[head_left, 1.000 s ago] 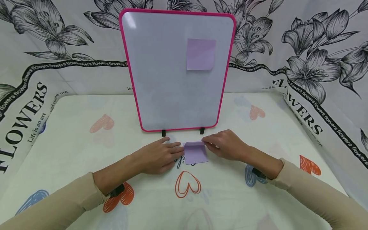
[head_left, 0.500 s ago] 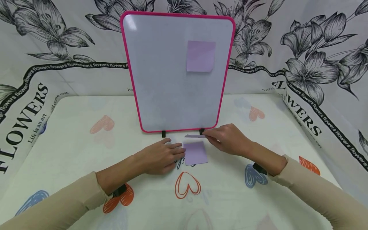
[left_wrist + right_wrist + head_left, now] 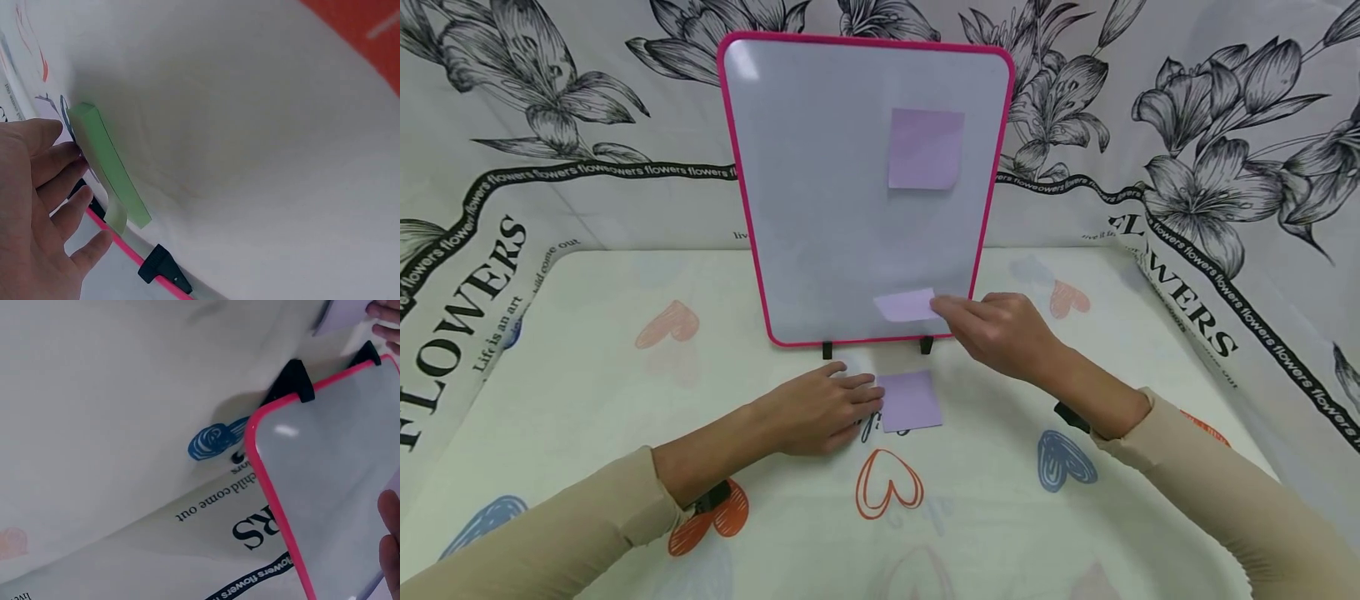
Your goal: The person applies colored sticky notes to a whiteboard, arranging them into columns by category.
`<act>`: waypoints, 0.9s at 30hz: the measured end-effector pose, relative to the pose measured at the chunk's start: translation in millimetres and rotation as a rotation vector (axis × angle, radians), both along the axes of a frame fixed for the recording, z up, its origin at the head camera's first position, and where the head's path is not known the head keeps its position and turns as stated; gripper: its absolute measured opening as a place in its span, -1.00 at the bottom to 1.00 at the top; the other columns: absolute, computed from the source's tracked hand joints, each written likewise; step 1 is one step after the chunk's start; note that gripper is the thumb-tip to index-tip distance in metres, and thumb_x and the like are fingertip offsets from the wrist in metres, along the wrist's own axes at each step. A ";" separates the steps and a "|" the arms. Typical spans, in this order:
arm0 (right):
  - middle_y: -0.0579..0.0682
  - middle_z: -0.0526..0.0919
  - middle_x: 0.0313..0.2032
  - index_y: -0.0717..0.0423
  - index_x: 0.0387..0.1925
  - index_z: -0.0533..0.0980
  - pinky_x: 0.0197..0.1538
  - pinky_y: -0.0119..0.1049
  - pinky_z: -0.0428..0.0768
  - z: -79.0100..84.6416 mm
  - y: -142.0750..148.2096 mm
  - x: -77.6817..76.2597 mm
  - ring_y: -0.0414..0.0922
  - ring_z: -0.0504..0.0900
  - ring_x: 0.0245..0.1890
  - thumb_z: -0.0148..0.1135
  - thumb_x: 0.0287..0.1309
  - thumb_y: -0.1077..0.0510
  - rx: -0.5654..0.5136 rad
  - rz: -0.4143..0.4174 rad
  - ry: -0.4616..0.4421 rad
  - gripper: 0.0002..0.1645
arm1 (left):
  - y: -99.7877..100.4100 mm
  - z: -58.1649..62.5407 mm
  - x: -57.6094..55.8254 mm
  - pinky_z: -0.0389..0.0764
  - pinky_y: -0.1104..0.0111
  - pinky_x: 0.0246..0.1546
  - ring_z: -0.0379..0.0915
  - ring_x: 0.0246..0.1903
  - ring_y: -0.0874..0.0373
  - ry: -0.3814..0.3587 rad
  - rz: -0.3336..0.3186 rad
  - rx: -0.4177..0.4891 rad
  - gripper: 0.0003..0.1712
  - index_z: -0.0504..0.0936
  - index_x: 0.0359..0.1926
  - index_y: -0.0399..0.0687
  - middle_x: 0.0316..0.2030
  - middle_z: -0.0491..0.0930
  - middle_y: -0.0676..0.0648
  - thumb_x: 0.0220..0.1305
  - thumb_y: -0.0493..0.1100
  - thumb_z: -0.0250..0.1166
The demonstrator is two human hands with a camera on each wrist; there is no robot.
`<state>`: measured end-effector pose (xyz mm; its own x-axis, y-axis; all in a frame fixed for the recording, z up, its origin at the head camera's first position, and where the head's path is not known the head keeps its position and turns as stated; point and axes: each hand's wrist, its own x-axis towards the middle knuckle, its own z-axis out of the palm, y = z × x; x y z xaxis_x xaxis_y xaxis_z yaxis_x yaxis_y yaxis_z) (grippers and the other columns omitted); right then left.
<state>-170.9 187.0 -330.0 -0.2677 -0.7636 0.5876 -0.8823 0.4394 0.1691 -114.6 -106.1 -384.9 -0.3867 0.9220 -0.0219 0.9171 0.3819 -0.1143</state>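
My right hand point(image 3: 1003, 337) pinches a purple sticky note point(image 3: 902, 307) by its right edge, in front of the lower part of the whiteboard point(image 3: 812, 192). On the table below lies a pad of purple sticky notes point(image 3: 912, 402). The fingertips of my left hand point(image 3: 823, 410) rest at the left edge of that pad, the fingers loosely spread. In the left wrist view, a green sticky-note pad point(image 3: 115, 165) sits beside those fingers, one sheet curling up; the head view hides it behind the hand. Another purple sticky note point(image 3: 927, 150) is stuck on the board's upper right.
The pink-framed whiteboard stands on black feet point(image 3: 927, 344) at the back of the table. A cloth point(image 3: 700, 467) printed with hearts covers the tabletop. Behind it hangs flower-printed fabric point(image 3: 1210, 183).
My right hand has peeled the top purple note off the pad and raised it up to the board's lower part. The left hand has stayed almost still by the pad.
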 end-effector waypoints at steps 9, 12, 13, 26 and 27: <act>0.13 0.74 -0.08 0.26 0.02 0.61 -0.73 -0.34 0.29 6.1 -7.7 -18.8 -0.10 0.28 -0.85 0.17 0.30 0.30 -0.142 -0.042 0.217 -0.70 | 0.0 0.4 0.9 0.43 0.05 0.24 0.41 0.29 0.05 -0.005 0.009 0.000 -0.50 0.55 0.30 -0.04 0.25 0.54 -0.02 0.40 -0.03 0.13; 0.11 0.74 -0.08 0.24 0.03 0.62 -0.73 -0.34 0.26 9.1 -10.9 -24.2 -0.09 0.26 -0.86 0.18 0.30 0.32 -0.195 -0.068 0.285 -0.70 | -0.1 -0.8 1.2 0.43 0.05 0.24 0.41 0.29 0.05 -0.009 0.012 0.001 -0.50 0.54 0.30 -0.04 0.25 0.54 -0.01 0.40 -0.02 0.13; 0.11 0.74 -0.08 0.24 0.03 0.62 -0.73 -0.34 0.25 10.2 -11.6 -25.9 -0.09 0.26 -0.86 0.18 0.30 0.32 -0.206 -0.074 0.302 -0.71 | -0.1 -1.4 1.2 0.43 0.05 0.24 0.41 0.30 0.05 -0.009 0.012 0.001 -0.49 0.54 0.30 -0.04 0.25 0.54 -0.01 0.40 -0.02 0.13; 0.14 0.71 -0.01 0.24 0.08 0.60 -0.70 -0.31 0.37 14.7 -11.4 -39.3 -0.02 0.40 -0.83 0.20 0.32 0.29 -0.173 -0.147 0.366 -0.68 | -1.6 -2.6 2.3 0.44 0.06 0.22 0.40 0.30 0.06 0.000 0.008 0.004 -0.47 0.53 0.31 -0.03 0.26 0.53 -0.01 0.38 0.00 0.15; 0.14 0.71 -0.01 0.24 0.08 0.60 -0.70 -0.31 0.37 14.6 -10.9 -39.9 -0.02 0.41 -0.82 0.21 0.32 0.29 -0.173 -0.149 0.365 -0.68 | -1.8 -2.9 2.2 0.44 0.06 0.22 0.40 0.30 0.06 -0.002 0.009 0.003 -0.47 0.53 0.31 -0.03 0.26 0.53 -0.01 0.38 0.00 0.15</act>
